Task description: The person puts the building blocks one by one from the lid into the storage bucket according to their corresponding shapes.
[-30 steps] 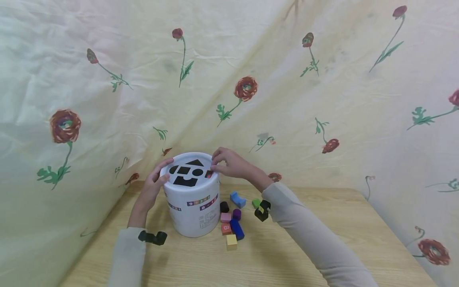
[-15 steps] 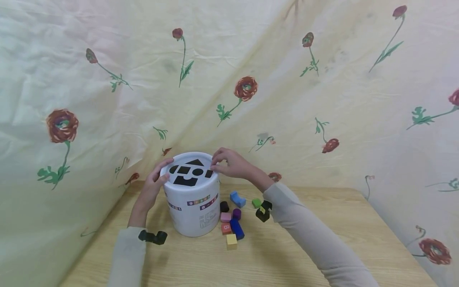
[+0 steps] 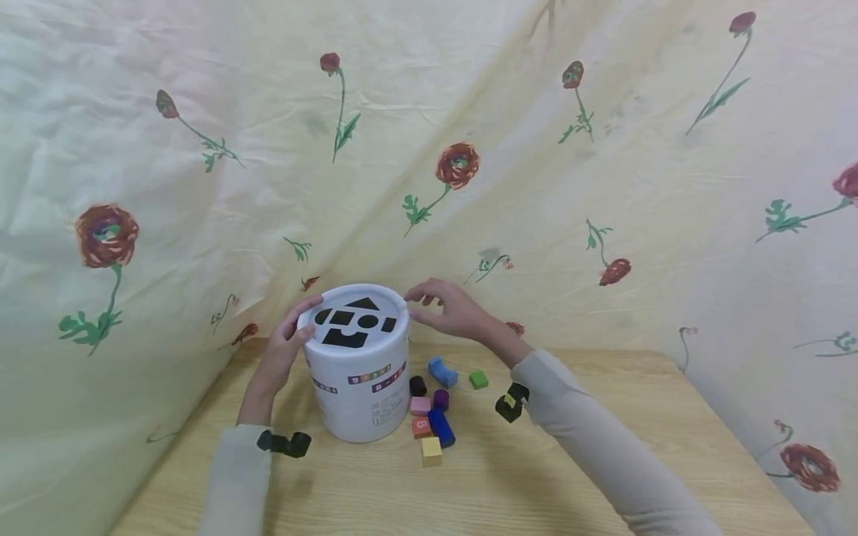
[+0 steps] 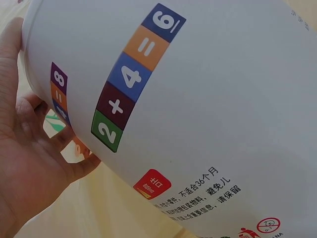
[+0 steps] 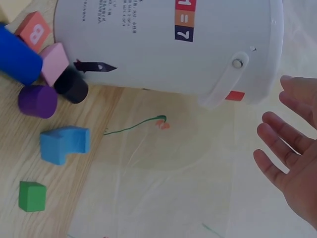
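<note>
A white shape-sorter bucket (image 3: 358, 394) stands upright on the table, its lid (image 3: 387, 339) pierced with several dark cut-outs. My left hand (image 3: 284, 346) grips the bucket's upper left side, thumb over the rim and fingers round the wall; in the left wrist view that hand (image 4: 34, 158) curves against the printed side. Just off the rim at the right is my right hand (image 3: 449, 307), fingers loosely bent and holding nothing. The right wrist view shows this hand (image 5: 297, 144) beside the lid edge, near the white handle (image 5: 225, 82).
Right of the bucket lie several blocks: a light blue arch (image 3: 442, 372), a green block (image 3: 479, 380), a black one (image 3: 418, 385), a purple cylinder (image 3: 441, 400), a pink block (image 3: 421, 406), a red block (image 3: 421, 426), a dark blue one (image 3: 442, 428) and a yellow cube (image 3: 432, 451). Flowered cloth (image 3: 536, 223) hangs behind.
A reddish piece seen in the right-hand slot of the lid a second ago is gone from sight. My right hand has drawn back to the right, off the lid. The left stays put.
</note>
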`<state>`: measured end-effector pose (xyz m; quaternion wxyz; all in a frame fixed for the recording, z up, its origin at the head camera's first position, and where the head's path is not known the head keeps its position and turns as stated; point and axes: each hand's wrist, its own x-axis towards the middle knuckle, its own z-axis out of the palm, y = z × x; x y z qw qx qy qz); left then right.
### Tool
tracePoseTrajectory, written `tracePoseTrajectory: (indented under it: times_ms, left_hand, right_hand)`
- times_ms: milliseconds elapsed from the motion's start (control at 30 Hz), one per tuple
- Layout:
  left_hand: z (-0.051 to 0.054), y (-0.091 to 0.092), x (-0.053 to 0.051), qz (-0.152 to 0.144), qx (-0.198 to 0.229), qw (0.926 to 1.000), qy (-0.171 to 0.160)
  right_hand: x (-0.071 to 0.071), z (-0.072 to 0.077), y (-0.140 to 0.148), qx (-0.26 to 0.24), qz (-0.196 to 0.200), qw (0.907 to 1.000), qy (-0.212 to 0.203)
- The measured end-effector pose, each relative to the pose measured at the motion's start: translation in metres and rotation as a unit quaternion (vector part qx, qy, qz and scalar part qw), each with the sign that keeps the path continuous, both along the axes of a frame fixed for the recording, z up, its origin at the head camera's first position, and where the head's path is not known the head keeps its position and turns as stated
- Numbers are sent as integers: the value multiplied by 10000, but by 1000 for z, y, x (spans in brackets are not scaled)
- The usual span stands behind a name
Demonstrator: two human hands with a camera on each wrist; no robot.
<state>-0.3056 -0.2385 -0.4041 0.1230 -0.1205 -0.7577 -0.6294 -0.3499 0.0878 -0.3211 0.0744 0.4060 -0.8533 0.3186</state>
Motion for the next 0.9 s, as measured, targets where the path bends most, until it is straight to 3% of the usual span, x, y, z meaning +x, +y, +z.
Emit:
tracePoseTrajectory:
  times_ms: [367,700,900]
  left_hand:
    - [0,2,2,45,-25,10000,-37]
    - [0,1,3,53,-36,10000,-22]
    - [1,2,2,90,-55,9999,-63]
  right_hand:
    - [15,-25,33,51,-135,9999,15]
    - [33,-66,53,764,-66,9970,-124]
    - [46,-93,55,769,286,9965,-150]
